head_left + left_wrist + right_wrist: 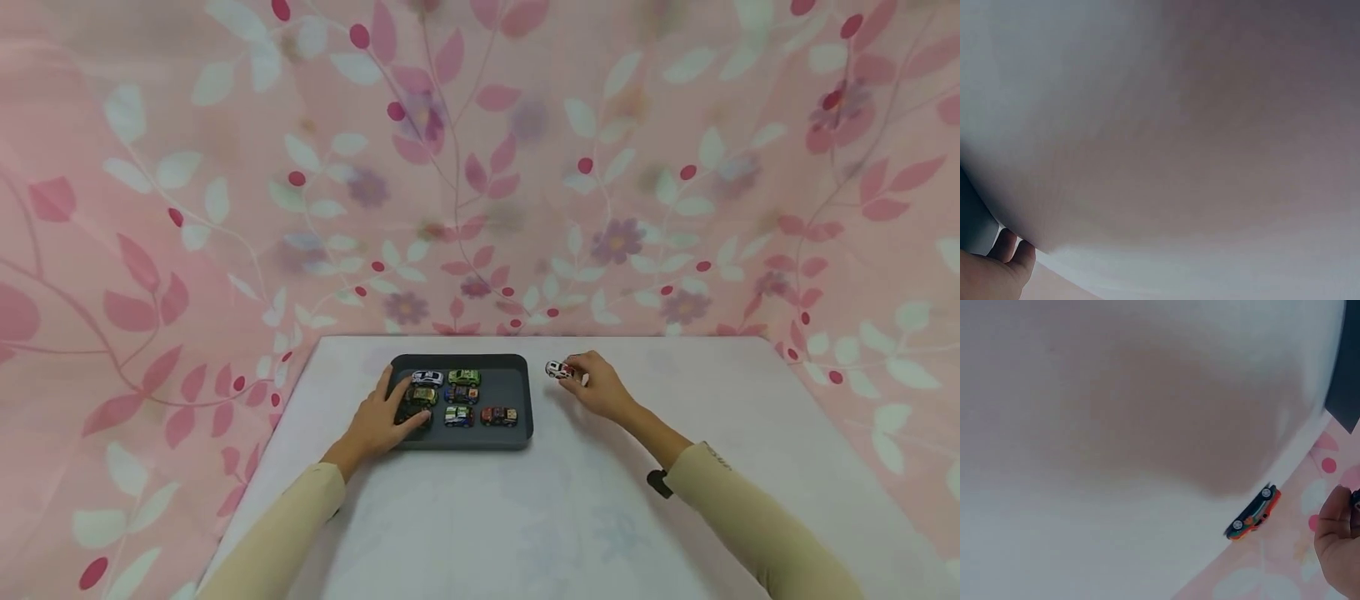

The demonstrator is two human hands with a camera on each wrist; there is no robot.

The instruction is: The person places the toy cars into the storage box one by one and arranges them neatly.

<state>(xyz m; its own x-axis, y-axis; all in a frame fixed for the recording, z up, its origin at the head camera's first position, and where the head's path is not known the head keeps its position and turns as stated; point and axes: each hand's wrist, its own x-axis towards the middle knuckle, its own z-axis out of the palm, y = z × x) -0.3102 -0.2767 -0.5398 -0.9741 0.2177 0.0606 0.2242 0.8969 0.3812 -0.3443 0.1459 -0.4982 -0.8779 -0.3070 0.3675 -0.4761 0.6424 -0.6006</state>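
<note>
My right hand [600, 389] pinches a white toy car [557, 369] with red and dark marks, just above the table to the right of a dark grey tray [465, 444]. My left hand [377, 422] rests at the tray's left side, fingers spread over the rim and thumb reaching inside. A dark toy car [415, 418] lies partly hidden beneath that hand. In the left wrist view, two fingertips [1024, 253] show beside the tray's outer wall. An orange and green toy car [1252, 514] stands near the table's far edge in the right wrist view.
Inside the tray are several more toy cars, among them a silver one [427, 378], a lime green one [464, 377], a white and green one [459, 416] and a red and black one [499, 416]. A pink floral cloth [480, 250] hangs behind the white table [480, 517].
</note>
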